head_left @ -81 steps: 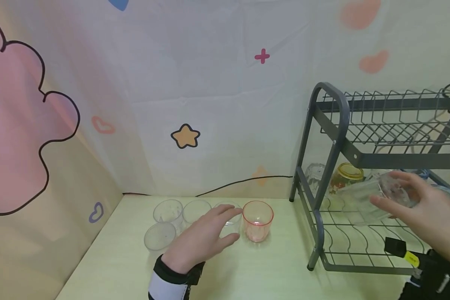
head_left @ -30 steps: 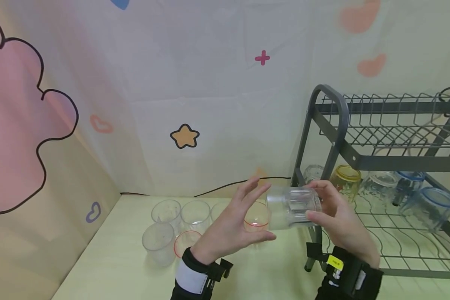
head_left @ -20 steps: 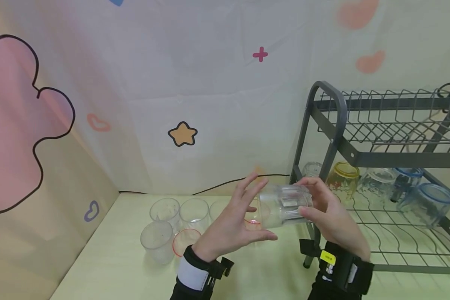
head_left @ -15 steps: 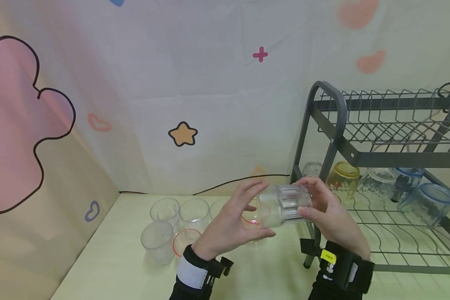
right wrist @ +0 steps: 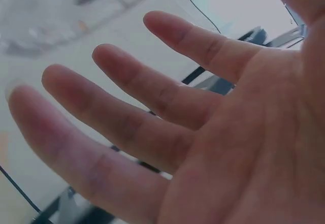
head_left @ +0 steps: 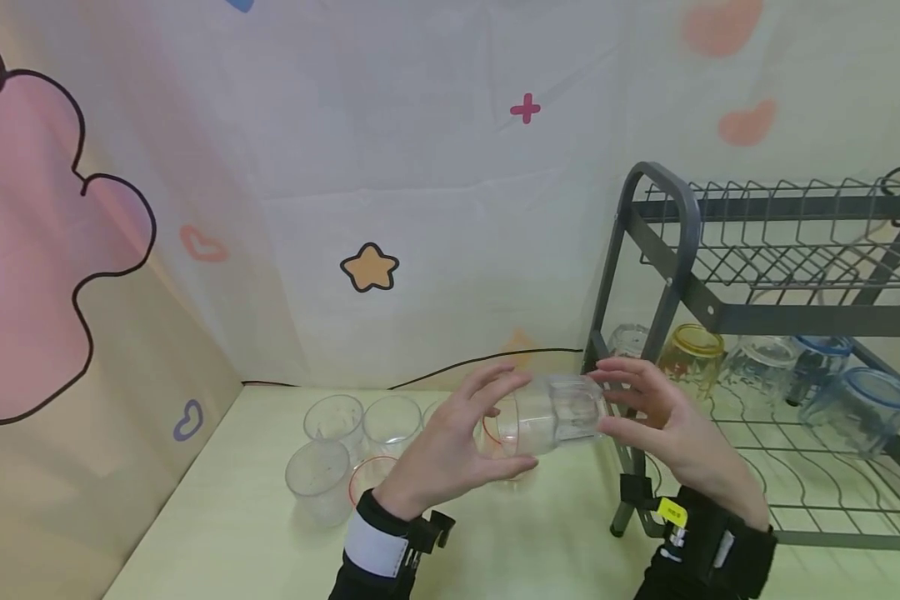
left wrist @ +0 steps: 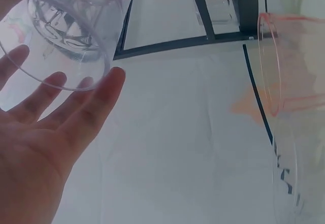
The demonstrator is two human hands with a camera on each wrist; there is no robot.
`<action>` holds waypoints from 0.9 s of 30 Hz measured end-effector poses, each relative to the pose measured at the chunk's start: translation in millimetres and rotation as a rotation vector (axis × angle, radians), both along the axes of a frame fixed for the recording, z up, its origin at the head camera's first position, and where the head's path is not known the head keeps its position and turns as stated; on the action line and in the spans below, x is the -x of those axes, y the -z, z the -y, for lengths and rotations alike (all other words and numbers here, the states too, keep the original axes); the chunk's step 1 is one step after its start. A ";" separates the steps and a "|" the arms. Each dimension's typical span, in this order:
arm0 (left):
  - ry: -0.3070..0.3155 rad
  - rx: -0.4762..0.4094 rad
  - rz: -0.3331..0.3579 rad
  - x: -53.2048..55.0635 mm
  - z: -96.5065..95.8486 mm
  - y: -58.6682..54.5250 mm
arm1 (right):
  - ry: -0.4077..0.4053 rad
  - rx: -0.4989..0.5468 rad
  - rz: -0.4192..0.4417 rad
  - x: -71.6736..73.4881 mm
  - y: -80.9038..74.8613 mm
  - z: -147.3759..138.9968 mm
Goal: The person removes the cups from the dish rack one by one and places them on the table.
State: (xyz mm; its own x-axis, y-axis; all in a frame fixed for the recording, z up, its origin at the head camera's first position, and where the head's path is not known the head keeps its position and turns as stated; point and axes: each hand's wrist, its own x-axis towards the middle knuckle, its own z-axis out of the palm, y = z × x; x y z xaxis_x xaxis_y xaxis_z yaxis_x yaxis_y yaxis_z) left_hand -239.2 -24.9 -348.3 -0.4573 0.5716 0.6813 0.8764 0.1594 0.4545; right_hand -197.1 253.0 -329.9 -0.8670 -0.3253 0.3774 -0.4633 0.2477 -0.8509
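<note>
Trouble would likely start at my left hand [head_left: 450,442]: its thumb and fingers grasp the clear, facet-based cylindrical drinking glass [head_left: 576,408] sideways near its mouth, above the pale green desk [head_left: 487,554], towards the back edge. My right hand [head_left: 682,425] is spread and grasps nothing, fingertips just beside the base, though blur leaves it unclear whether one grazes it. With the base end poorly supported, the smooth wall could pivot or slip through my left fingertips, and the glass would drop onto the desk. Swung low, it could knock the pink-tinted see-through cup [left wrist: 299,64]; swung right, it could chip against the dark grey metal wire rack [head_left: 817,319]. Only the small yellow tag [head_left: 672,512] at my right wrist bears marks, too tiny to read; I see no brand.
</note>
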 end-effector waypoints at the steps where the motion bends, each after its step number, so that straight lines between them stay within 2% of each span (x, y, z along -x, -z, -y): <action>1: -0.007 0.001 -0.002 0.6 2.0 0.0 | 0.018 -0.011 -0.010 -2.0 -0.6 -2.5; 5: -0.035 0.004 -0.007 2.1 10.5 -1.6 | 0.071 -0.026 -0.043 -12.7 -2.8 -18.8; 11: -0.079 0.045 0.066 0.1 23.0 -1.9 | 0.160 -0.036 -0.059 -23.5 -1.8 -47.8; 14: -0.124 0.100 0.101 -1.9 30.1 0.4 | 0.250 -0.111 -0.051 -25.8 -0.6 -61.7; 19: -0.188 0.182 0.070 -2.6 40.0 2.3 | 0.378 -0.224 -0.057 -24.5 1.3 -88.9; 21: -0.193 0.202 0.059 -3.4 42.2 2.6 | 0.460 -0.267 -0.047 -22.1 2.7 -100.4; 23: -0.191 0.224 0.075 -5.4 44.0 3.2 | 0.553 -0.327 -0.026 -20.2 4.5 -111.6; 27: -0.214 0.295 0.103 -9.0 48.8 5.4 | 0.685 -0.389 -0.006 -16.2 10.0 -131.2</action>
State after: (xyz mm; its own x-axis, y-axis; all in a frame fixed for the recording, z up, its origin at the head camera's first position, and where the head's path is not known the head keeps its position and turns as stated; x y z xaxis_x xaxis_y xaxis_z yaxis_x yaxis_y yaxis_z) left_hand -230.3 -73.7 -353.7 -0.6453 0.6206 0.4455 0.7610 0.4712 0.4459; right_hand -180.9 384.2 -340.0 -0.9204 0.1708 0.3517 -0.1046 0.7591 -0.6425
